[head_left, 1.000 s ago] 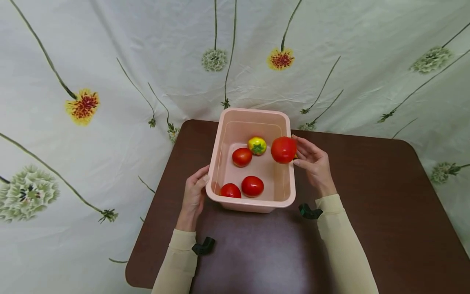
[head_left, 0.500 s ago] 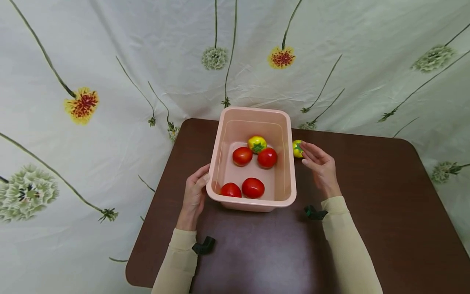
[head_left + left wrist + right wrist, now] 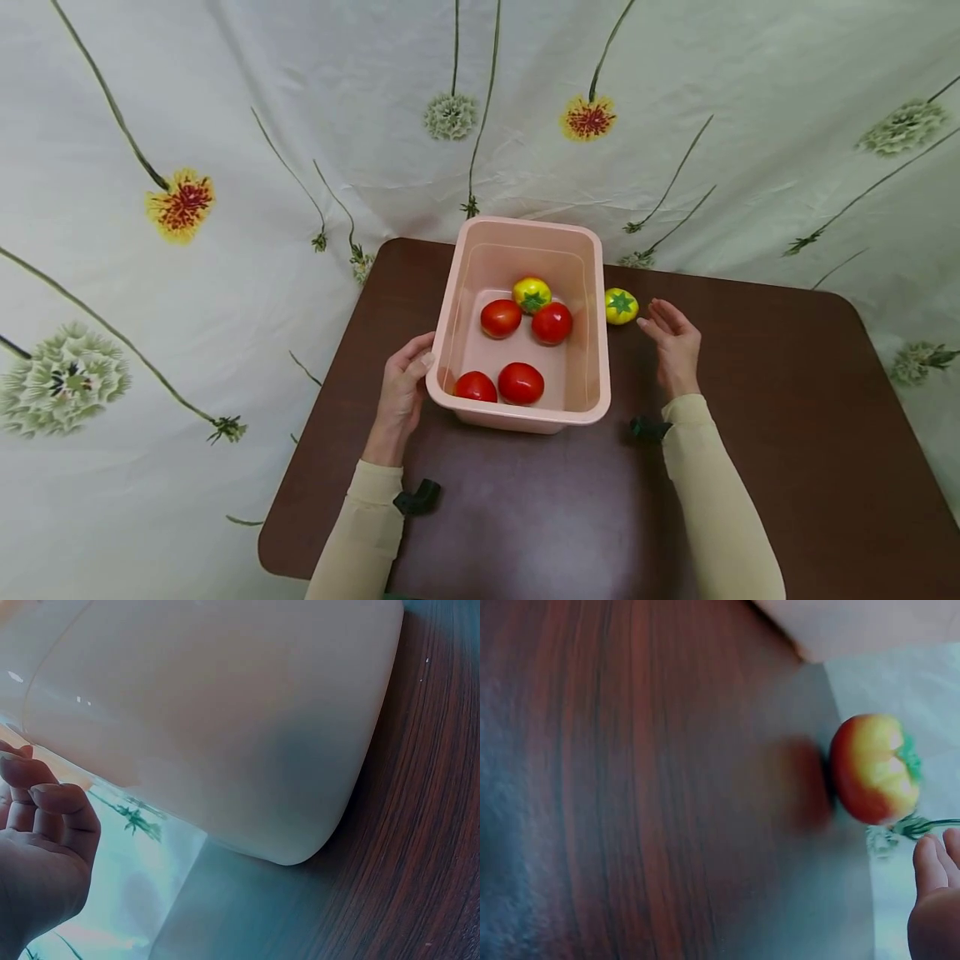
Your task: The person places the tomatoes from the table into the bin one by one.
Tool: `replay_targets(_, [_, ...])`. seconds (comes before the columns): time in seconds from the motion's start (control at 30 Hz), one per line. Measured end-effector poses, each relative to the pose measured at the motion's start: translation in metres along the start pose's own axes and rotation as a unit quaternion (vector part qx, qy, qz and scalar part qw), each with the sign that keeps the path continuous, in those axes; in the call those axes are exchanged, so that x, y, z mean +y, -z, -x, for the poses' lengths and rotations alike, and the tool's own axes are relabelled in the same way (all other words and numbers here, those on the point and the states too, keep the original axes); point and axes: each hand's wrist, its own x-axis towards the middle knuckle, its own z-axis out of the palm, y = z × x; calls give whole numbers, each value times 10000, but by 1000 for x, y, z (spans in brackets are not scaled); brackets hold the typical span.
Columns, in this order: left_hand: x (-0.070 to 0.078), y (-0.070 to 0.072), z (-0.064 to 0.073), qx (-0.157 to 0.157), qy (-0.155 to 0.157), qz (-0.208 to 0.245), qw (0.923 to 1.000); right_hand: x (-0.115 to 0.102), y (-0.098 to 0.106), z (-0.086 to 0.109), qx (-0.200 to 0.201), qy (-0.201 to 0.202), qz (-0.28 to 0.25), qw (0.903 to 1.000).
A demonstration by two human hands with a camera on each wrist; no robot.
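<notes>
My left hand [image 3: 403, 396] grips the left side of a pink plastic bin [image 3: 605, 350], its thumb at the rim. In the left wrist view its curled fingers [image 3: 71, 802] show beside the bin's wall. Inside the bin lie several red tomatoes [image 3: 552, 323] and a yellow-topped tomato [image 3: 532, 293] with a green calyx. Another such tomato [image 3: 622, 307] sits on the table just right of the bin. My right hand [image 3: 678, 346] is to the right of that tomato, fingers loosely bent and holding nothing. The right wrist view shows this tomato [image 3: 874, 769] red below and yellow around its calyx.
The dark brown table [image 3: 757, 400] has rounded corners and extends well to the right of the bin. Behind it and to its left hangs a pale curtain [image 3: 360, 67] printed with flowers. A small black device [image 3: 417, 498] is worn at the left wrist.
The red tomato in my right hand was released into the bin. That hand then moved right, uncovering the tomato on the table. My left hand kept its grip on the bin.
</notes>
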Motion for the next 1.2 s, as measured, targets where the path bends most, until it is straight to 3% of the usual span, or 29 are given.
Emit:
replay_targets(0.4, [1, 0, -1, 25, -80, -23, 10000, 15, -11, -22, -85, -392, 1209, 9919])
replay_targets(0.8, [-1, 2, 3, 32, -126, -51, 9999, 38, -21, -28, -119, -536, 1136, 9920])
replay_targets(1.2, [-1, 2, 3, 52, -130, -115, 9998, 41, -30, -30, -150, -415, 1301, 9905])
